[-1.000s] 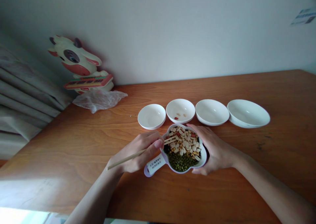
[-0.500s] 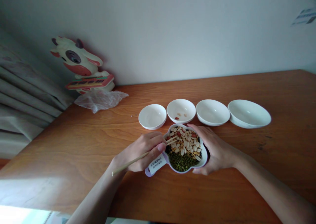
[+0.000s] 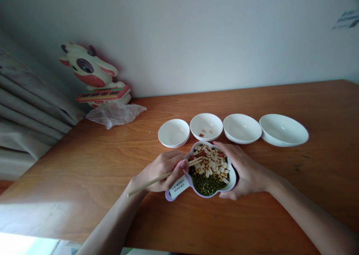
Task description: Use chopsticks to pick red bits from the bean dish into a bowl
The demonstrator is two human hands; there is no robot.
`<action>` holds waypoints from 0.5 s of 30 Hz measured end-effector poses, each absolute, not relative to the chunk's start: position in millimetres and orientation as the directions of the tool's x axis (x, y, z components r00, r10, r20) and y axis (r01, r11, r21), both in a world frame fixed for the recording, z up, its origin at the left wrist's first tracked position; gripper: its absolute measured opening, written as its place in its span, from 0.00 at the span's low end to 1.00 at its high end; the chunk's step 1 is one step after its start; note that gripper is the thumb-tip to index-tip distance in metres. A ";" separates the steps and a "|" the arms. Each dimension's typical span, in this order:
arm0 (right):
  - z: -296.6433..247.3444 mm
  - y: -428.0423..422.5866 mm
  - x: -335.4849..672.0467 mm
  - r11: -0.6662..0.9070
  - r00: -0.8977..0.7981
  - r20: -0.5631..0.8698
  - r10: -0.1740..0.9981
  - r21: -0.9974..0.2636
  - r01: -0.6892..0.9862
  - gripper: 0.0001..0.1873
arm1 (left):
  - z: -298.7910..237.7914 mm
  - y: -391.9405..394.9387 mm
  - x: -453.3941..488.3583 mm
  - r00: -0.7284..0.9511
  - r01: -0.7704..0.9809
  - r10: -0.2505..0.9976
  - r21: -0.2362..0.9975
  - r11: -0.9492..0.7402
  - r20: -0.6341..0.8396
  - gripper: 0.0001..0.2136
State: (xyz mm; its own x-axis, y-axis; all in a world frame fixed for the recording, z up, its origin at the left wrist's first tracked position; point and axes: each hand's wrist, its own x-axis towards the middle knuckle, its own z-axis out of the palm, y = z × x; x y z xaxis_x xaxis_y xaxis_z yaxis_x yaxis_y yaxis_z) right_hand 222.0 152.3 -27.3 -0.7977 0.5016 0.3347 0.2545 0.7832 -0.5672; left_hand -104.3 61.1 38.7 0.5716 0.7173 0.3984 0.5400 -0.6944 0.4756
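My left hand (image 3: 161, 170) is closed around a pair of wooden chopsticks (image 3: 151, 180), whose tips reach into a white flower-shaped bowl (image 3: 230, 183). That bowl holds mixed peanuts, red beans and green beans, and has a paper label (image 3: 177, 186) on its handle. My right hand (image 3: 244, 169) cups the bowl's right side. Behind it stand a small empty white bowl (image 3: 173, 133) and a second small bowl (image 3: 206, 126) with a few peanuts and a red bean inside.
Two larger empty white bowls (image 3: 242, 128) (image 3: 284, 129) continue the row to the right on the wooden table (image 3: 84, 161). A cartoon cow toy (image 3: 94, 73) and a crumpled clear plastic bag (image 3: 114, 113) sit at the back left by the wall. Curtains (image 3: 25, 109) hang at left.
My left hand has shifted slightly right and closer to the bowl, with the chopstick tips staying among the peanuts. The right hand and the bowls have not moved.
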 end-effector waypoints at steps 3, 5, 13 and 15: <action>-27.9 152.2 222.3 0.778 -0.796 0.332 0.507 -0.574 0.256 0.81 | 38.6 60.8 -104.3 0.566 0.555 0.716 0.452 -0.698 0.409 0.22; -28.3 152.3 222.7 0.777 -0.795 0.330 0.509 -0.573 0.260 0.81 | 38.8 60.5 -104.5 0.560 0.560 0.714 0.444 -0.700 0.420 0.23; -29.6 152.9 223.8 0.772 -0.798 0.317 0.512 -0.578 0.265 0.81 | 37.2 60.0 -107.2 0.545 0.519 0.693 0.459 -0.721 0.472 0.20; -30.0 153.0 223.8 0.774 -0.800 0.317 0.509 -0.576 0.264 0.81 | 36.2 60.0 -108.1 0.534 0.513 0.689 0.461 -0.725 0.490 0.19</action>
State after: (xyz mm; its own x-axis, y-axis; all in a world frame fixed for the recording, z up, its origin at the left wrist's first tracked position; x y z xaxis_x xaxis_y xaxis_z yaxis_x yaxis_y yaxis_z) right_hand 223.8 153.0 -30.0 -0.8000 0.5093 0.3172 0.2643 0.7737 -0.5757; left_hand -108.1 60.0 36.2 0.5341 0.6891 0.4897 0.5125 -0.7246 0.4607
